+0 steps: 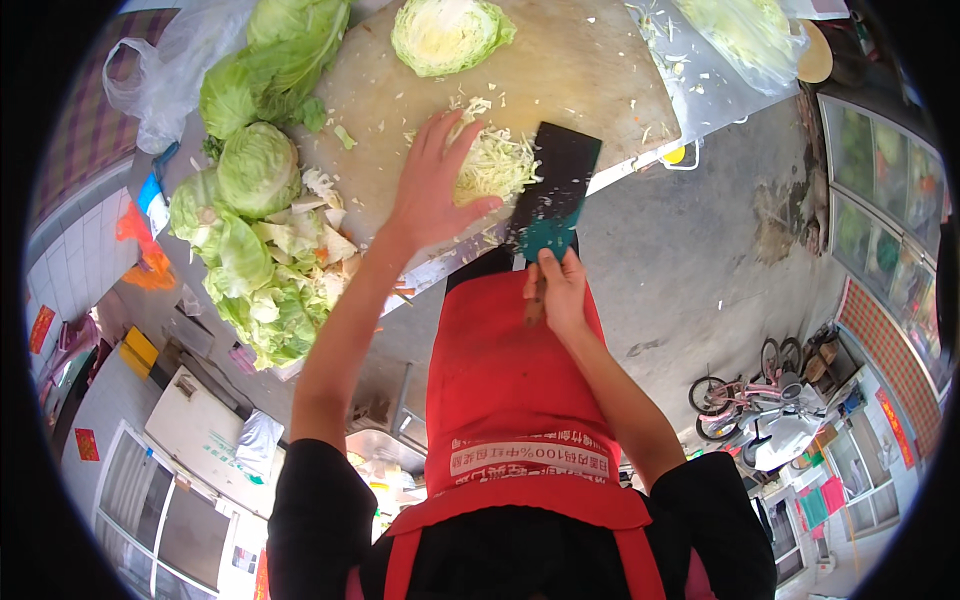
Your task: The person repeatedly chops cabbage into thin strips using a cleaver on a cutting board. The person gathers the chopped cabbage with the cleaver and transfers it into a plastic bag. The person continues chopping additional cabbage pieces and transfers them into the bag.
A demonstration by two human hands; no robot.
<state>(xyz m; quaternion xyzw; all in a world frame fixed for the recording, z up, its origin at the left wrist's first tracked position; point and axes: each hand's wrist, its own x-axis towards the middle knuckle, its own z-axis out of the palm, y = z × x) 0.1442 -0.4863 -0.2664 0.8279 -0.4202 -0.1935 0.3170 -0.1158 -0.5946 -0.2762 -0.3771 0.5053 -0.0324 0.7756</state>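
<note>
My left hand [436,176] is spread over the left edge of a pile of shredded cabbage [496,166] on a large cutting board [585,67]. Its thumb and fingers lie apart around the shreds, with nothing gripped. In my right hand [564,289] is the wooden handle of a broad cleaver [555,187]. The dark blade rests beside the pile's right side, flecked with cabbage bits, near the board's front edge. Farther back on the board lies a cut cabbage half [446,36], pale cut face showing.
Whole cabbages [257,169] and a heap of trimmed leaves [277,322] crowd the left side. A clear plastic bag of shredded cabbage [742,37] lies at the back right. A red apron [517,360] hangs close to the table edge. Bicycles [716,397] stand on the floor at right.
</note>
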